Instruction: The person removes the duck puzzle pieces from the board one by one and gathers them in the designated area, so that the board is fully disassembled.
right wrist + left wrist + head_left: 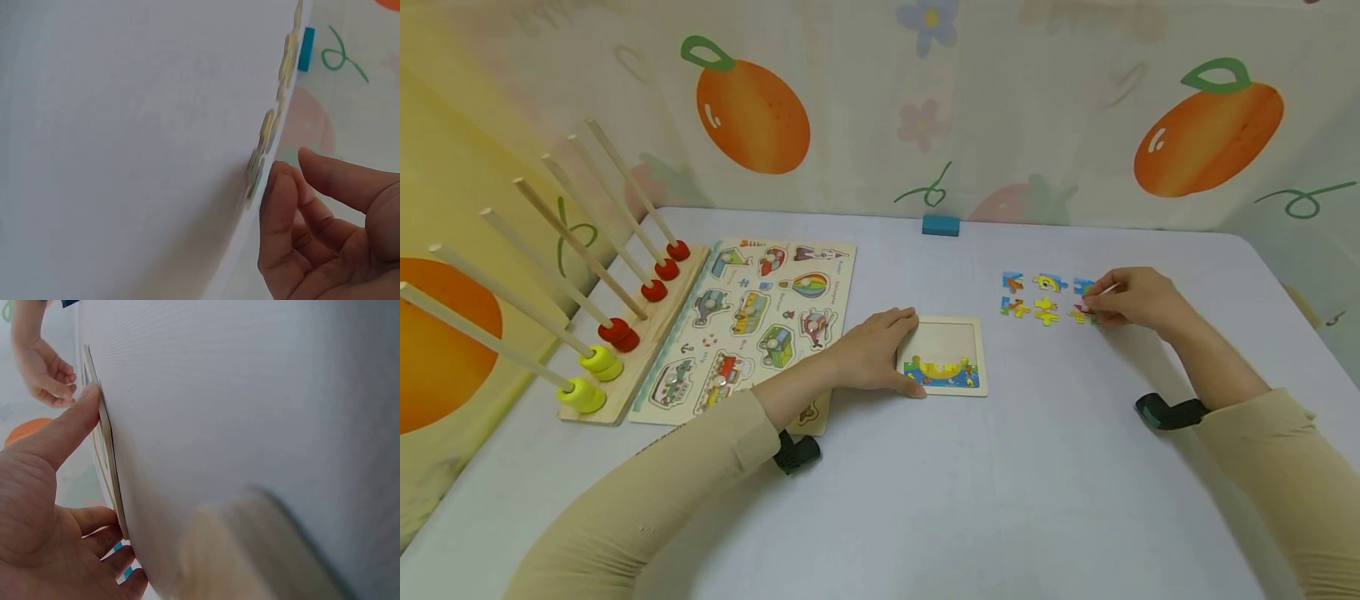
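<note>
My left hand [876, 350] holds the left side of a small wooden jigsaw tray [982, 358], thumb at the near corner and fingers by the far one. In the left wrist view the thumb and fingertips span the tray's edge [112, 469]. Joined blue and yellow jigsaw pieces [943, 379] fill its near part; bare board shows behind them. Over the right end of several loose jigsaw pieces [1046, 311], lying in two rows, is my right hand [1138, 298]. In the right wrist view its thumb and forefinger are apart, with nothing visible between them.
Left of the tray lies a wooden picture board [737, 312] with vehicle shapes. Beyond it stands a bead rack [647, 333] with tall upright rods and red and yellow beads. A blue block [941, 226] sits at the table's far edge, before a fruit-printed curtain.
</note>
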A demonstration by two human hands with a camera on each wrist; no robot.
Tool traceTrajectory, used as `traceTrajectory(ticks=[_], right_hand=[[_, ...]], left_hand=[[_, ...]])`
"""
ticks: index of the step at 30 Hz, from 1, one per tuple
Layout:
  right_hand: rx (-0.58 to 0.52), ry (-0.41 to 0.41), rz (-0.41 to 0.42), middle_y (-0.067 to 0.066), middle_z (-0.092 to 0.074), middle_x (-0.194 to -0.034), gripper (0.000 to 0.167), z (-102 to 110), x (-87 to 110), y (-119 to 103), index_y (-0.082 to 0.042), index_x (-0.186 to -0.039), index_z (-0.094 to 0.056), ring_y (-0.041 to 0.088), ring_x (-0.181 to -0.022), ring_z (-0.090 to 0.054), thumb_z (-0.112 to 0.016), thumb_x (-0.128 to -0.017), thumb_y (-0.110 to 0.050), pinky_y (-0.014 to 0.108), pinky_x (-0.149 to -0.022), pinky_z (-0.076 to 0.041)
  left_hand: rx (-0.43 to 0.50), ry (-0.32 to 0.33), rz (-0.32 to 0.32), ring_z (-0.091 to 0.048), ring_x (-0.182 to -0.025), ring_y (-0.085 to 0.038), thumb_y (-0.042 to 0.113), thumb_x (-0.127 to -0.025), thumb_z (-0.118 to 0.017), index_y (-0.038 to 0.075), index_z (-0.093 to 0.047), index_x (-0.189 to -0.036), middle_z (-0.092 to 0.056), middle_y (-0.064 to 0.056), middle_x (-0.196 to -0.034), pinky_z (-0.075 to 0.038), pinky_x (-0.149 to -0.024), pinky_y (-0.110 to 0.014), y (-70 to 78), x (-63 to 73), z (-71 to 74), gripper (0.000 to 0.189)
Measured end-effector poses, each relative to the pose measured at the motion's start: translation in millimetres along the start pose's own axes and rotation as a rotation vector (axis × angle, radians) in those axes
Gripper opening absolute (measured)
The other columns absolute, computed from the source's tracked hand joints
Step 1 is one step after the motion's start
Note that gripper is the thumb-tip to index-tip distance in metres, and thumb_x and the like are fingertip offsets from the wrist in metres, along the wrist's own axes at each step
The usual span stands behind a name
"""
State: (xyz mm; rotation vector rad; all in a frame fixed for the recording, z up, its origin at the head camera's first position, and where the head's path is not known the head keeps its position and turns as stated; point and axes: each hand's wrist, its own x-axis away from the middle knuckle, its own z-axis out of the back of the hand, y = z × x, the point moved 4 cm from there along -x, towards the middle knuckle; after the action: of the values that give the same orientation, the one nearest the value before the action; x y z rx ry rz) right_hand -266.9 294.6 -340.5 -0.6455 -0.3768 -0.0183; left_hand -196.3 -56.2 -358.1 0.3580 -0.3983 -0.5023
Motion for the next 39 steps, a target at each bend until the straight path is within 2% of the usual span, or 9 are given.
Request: traceTrajectory(ticks=[5,13,20,26,32,39], right_hand=[[0.013,0.014,0.077,-0.008,-0.065,-0.077,0.039,-11,3.6,-18,0.003,-0.116,-0.061,0.001,-0.067,-0.062,-0.066,-0.093,-0.028,0.016,-0.064,-0.055],[0.034,0.011,0.170,0.001,-0.069,-0.083,0.027,-30,12.8,-52,-0.003,-0.109,-0.065,0.009,-0.073,-0.066,-0.065,-0.094,-0.025,0.019,-0.068,-0.057],[0.047,0.009,0.227,0.005,-0.068,-0.087,0.022,-46,18.6,-72,-0.008,-0.106,-0.068,0.014,-0.076,-0.068,-0.065,-0.093,-0.025,0.024,-0.071,-0.058],[-0.019,-0.042,0.284,0.011,-0.066,-0.090,0.021,-65,23.4,-89,-0.005,-0.107,-0.067,0.018,-0.078,-0.067,-0.065,-0.094,-0.020,0.024,-0.072,-0.059],[-0.020,-0.077,0.326,0.005,-0.062,-0.081,0.019,-86,27.1,-107,-0.007,-0.106,-0.068,0.015,-0.074,-0.064,-0.067,-0.092,-0.020,0.024,-0.069,-0.056],[-0.038,-0.131,0.362,0.005,-0.061,-0.082,0.016,-105,28.2,-123,-0.009,-0.103,-0.068,0.017,-0.070,-0.063,-0.068,-0.091,-0.019,0.024,-0.066,-0.055]], left_hand=[[0.006,0.004,-0.005,-0.017,-0.156,-0.031,0.055,-0.078,-0.077,0.007,-0.025,-0.157,-0.019,-0.009,-0.167,-0.021,-0.127,-0.047,-1.0,0.0,-0.5,0.106],[0.005,0.005,-0.003,-0.016,-0.156,-0.030,0.055,-0.078,-0.077,0.007,-0.024,-0.157,-0.019,-0.008,-0.167,-0.020,-0.128,-0.046,-1.9,-0.5,-0.5,0.106],[-0.005,0.008,-0.010,-0.017,-0.156,-0.030,0.056,-0.078,-0.076,0.007,-0.024,-0.157,-0.019,-0.009,-0.167,-0.019,-0.128,-0.045,-2.7,-1.0,-1.6,0.107],[-0.010,0.008,-0.015,-0.017,-0.156,-0.031,0.056,-0.078,-0.076,0.006,-0.025,-0.157,-0.020,-0.010,-0.167,-0.019,-0.128,-0.045,-2.5,-1.6,-2.1,0.106],[-0.013,0.006,-0.012,-0.018,-0.156,-0.031,0.056,-0.078,-0.076,0.006,-0.024,-0.157,-0.020,-0.010,-0.167,-0.020,-0.128,-0.045,-1.8,-1.5,-1.3,0.106],[-0.011,0.006,-0.016,-0.018,-0.156,-0.031,0.056,-0.078,-0.076,0.006,-0.024,-0.157,-0.020,-0.010,-0.167,-0.020,-0.128,-0.046,-1.1,-1.5,-1.2,0.106]])
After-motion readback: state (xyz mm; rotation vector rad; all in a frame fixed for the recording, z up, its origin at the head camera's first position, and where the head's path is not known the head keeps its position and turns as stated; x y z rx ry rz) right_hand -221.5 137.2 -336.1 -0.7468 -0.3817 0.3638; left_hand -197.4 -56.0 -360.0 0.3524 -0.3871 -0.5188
